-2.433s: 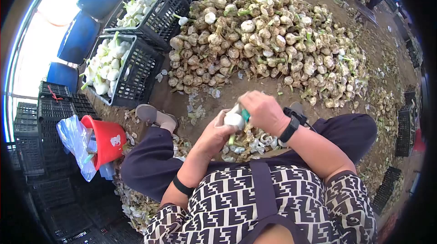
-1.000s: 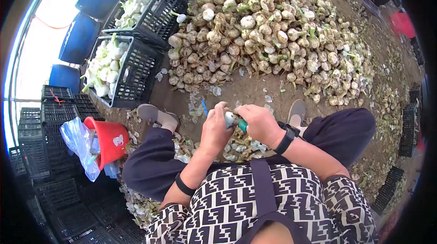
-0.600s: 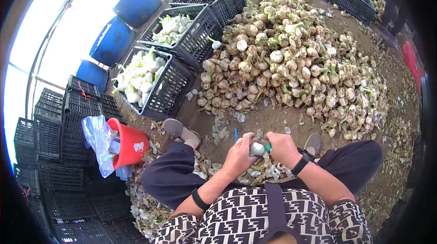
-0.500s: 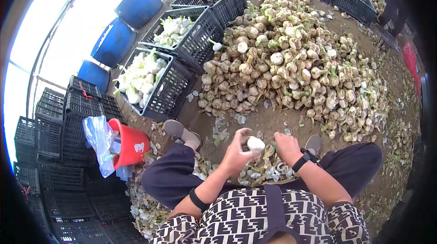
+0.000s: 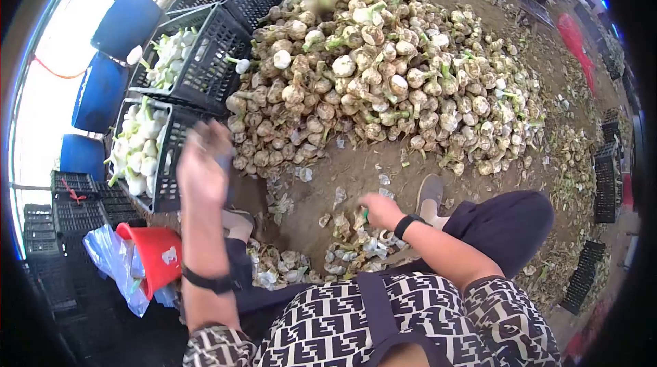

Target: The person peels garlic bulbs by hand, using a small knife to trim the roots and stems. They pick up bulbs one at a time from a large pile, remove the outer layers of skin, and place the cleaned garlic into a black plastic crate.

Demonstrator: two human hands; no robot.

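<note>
Hovering left hand (image 5: pixel 202 165), fingers spread, beside meshed black crate (image 5: pixel 168 161), right hand (image 5: pixel 380 211) perhaps pinching green handle (image 5: pixel 365 214) over papery peelings (image 5: pixel 356 250)

Bulb pile (image 5: pixel 369 72) sits on the ground (image 5: pixel 356 161) at 12 o'clock, two filled crates (image 5: pixel 169 170) at 10, bucket (image 5: pixel 161 264) at 8, peelings (image 5: pixel 342 261) between the knees.

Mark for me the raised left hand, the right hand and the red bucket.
left hand (image 5: pixel 203 165): head view, on the back of the raised, blurred hand.
right hand (image 5: pixel 380 210): head view, on the back of the hand, closed on a green-handled tool (image 5: pixel 365 215).
red bucket (image 5: pixel 159 257): head view, on its outer wall.
</note>
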